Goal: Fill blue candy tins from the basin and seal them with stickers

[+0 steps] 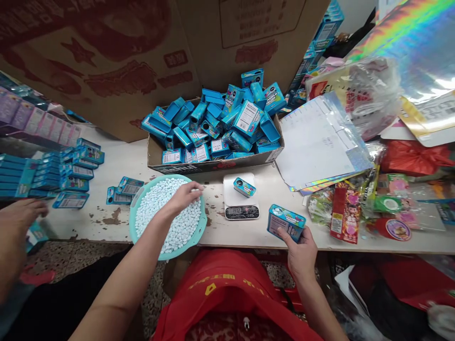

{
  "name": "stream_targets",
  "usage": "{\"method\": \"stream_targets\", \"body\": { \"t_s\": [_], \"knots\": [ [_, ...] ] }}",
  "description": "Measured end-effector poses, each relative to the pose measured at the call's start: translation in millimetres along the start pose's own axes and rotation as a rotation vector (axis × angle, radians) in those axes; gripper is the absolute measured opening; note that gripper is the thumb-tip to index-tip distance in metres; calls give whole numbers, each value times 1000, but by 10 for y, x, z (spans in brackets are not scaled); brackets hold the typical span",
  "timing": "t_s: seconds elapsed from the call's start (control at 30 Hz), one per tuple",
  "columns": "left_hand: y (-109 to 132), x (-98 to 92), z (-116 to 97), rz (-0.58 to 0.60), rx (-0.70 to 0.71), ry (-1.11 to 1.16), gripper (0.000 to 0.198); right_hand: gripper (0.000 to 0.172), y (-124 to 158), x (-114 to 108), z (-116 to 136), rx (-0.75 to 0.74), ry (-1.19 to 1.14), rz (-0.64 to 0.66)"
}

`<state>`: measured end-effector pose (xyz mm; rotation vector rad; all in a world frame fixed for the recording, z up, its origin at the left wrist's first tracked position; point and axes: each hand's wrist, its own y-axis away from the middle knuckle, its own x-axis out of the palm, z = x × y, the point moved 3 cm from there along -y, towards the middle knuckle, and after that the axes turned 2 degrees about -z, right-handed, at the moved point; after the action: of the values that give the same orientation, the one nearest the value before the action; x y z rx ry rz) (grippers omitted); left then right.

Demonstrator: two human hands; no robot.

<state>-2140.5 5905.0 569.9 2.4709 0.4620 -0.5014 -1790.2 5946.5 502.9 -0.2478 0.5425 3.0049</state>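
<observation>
Far left of the worktop (117, 154) there's a pile of blue candy tins (76, 182), with a co-worker's hand (24, 213) reaching in at the near side of it. Two more tins (124, 190) lie just left of a turquoise basin (203, 228) full of small white candies (151, 210).

The wearer's left forearm slants up from the bottom edge across that basin, with the left hand (183, 196) palm down over its right side, fingers pointing right. The candies sit directly under it. The grip there is loose, fingers partly curled; can't tell if any candies are pinched in it.

Behind the basin and off to its right, a cardboard tray (209, 167) is heaped with jumbled blue tins (248, 117). In front of the tray is a digital scale (242, 212) with one small tin (244, 187) sitting on its white plate.

Right of the scale, the right forearm angles up and leftward from the bottom. The right hand (302, 251) has a blue candy tin (286, 222) at its fingertips, held over the worktop's front edge. That grip is closed around the tin's right part, thumb across the near face. Further right: paper sheets (313, 147) and a red packet (344, 215).
</observation>
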Motion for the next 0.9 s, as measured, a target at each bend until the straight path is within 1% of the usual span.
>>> {"method": "stream_targets", "body": {
  "t_s": [0.07,0.13,0.17,0.23,0.3,0.37,0.47,0.57,0.63,0.67,0.73,0.77,0.83,0.87,0.9],
  "knots": [
    [-148,302,-298,80,129,-298,12,47,9,-4,8,8,-17,-3],
    [-272,576,-550,96,285,-539,15,48,23,-12,22,17,-28,-10],
    [-322,693,-645,100,350,-630,18,48,29,-19,26,22,-28,-15],
    [-396,870,-765,107,441,-765,22,48,39,-42,19,35,-19,-24],
    [-440,975,-814,112,497,-848,24,48,41,-74,-15,48,-10,-32],
    [-467,1032,-823,114,535,-900,24,48,35,-108,-68,59,-4,-43],
    [-497,1091,-817,124,554,-941,25,49,22,-144,-145,65,-15,-50],
    [-512,1124,-848,128,557,-924,26,49,12,-156,-166,64,-28,-59],
    [-493,1061,-883,96,553,-867,23,47,7,-151,-142,63,-29,-61],
    [-469,981,-890,56,543,-829,21,47,5,-147,-123,63,-28,-60],
    [-385,708,-843,-81,482,-766,18,46,-1,-138,-82,59,-36,-60],
    [-323,523,-772,-166,423,-758,17,46,-6,-135,-65,56,-41,-63],
    [-170,118,-525,-318,240,-818,19,46,-20,-130,-48,53,-43,-67],
    [-88,-73,-355,-357,116,-882,21,46,-30,-127,-47,51,-41,-69],
    [-10,-233,-168,-350,-2,-946,23,46,-41,-120,-51,48,-37,-68]
  ]
}}
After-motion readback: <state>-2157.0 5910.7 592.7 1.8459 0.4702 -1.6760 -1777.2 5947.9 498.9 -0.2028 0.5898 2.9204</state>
